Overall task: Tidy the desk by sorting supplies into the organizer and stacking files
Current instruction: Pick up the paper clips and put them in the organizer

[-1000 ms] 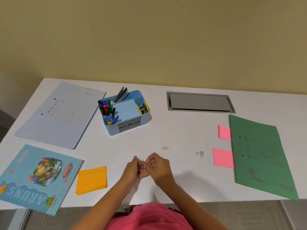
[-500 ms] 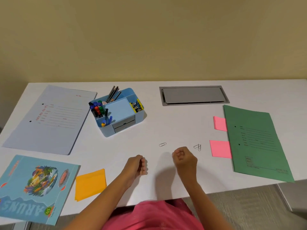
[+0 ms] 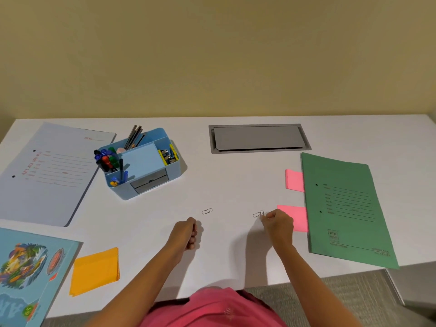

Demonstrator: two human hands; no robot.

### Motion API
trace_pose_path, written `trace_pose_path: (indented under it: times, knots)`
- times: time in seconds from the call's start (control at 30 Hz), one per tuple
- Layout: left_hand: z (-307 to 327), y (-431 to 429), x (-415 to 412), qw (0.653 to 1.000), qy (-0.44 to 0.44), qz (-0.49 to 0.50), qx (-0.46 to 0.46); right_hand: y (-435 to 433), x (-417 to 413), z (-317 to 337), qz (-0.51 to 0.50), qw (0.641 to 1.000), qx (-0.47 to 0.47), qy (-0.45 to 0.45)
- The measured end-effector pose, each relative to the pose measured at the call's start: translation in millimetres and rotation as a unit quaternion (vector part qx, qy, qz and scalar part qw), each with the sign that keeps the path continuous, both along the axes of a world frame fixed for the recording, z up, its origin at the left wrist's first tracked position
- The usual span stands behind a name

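Three files, three sticky-note pads, one organizer.

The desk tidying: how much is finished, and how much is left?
Done: markers and pencils stand in the light blue plastic organizer. In hand: the right hand pinches the silver paper clips; the left hand is fisted. Left: a single silver paper clip, orange sticky notes, the unstacked green paper file.

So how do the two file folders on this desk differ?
The pale blue folder lies at the desk's far left, angled, beside the organizer; the green folder lies at the right, overhanging the near edge. The green one covers the edges of two pink sticky pads; the blue covers nothing. Both lie flat, closed, with printed lines.
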State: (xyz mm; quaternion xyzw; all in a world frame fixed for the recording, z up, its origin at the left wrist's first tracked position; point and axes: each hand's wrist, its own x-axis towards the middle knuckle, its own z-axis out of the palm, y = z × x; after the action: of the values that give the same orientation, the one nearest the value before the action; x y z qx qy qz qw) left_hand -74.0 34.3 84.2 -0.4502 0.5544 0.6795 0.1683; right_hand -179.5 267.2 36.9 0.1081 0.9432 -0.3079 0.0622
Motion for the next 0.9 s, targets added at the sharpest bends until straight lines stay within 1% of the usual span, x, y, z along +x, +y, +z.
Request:
trace_pose_path:
  times: [0.17, 0.27, 0.4, 0.43, 0.5, 0.53, 0.63, 0.7, 0.77, 0.83, 0.9]
  knots:
    - [-3.9, 20.7, -9.7, 1.000, 0.001, 0.009, -0.001, 1.0, -8.7, 3.9, 0.040, 0.997, 0.038, -0.051]
    - [-5.1, 33.0, -12.8, 1.000, -0.002, 0.013, -0.003, 2.4, -11.9, 4.5, 0.051, 0.994, 0.039, -0.089]
    - [-3.0, 48.0, -16.1, 1.000, 0.000, 0.018, 0.004, 5.3, -14.9, 4.1, 0.055, 0.991, 0.030, -0.115]
    - [-2.2, 51.4, -16.8, 1.000, 0.001, 0.019, 0.006, 4.4, -14.2, 7.1, 0.059, 0.992, 0.039, -0.106]
    - [-0.7, 57.6, -18.0, 1.000, 0.004, 0.022, 0.009, 3.7, -13.5, 11.9, 0.073, 0.995, 0.063, -0.042]
    - [0.1, 60.7, -18.2, 1.000, 0.004, 0.022, 0.010, 4.5, -13.4, 12.7, 0.090, 0.992, 0.083, -0.026]
    - [1.0, 71.3, -20.0, 1.000, -0.002, 0.026, 0.017, 5.5, -12.5, 18.0, 0.159, 0.972, 0.115, -0.129]
    - [0.6, 78.5, -21.5, 0.999, -0.004, 0.032, 0.026, 10.3, -14.5, 15.7, 0.192, 0.963, 0.121, -0.144]
    - [-0.1, 85.7, -23.6, 0.999, 0.000, 0.038, 0.038, 13.0, -13.4, 14.5, 0.200, 0.965, 0.103, -0.132]
    - [1.4, 92.7, -26.6, 0.997, 0.013, 0.052, 0.063, 17.6, -11.8, 11.2, 0.187, 0.975, 0.049, -0.109]
    - [4.0, 98.8, -29.4, 0.993, 0.028, 0.068, 0.094, 21.9, -7.8, 13.2, 0.175, 0.982, -0.015, -0.067]
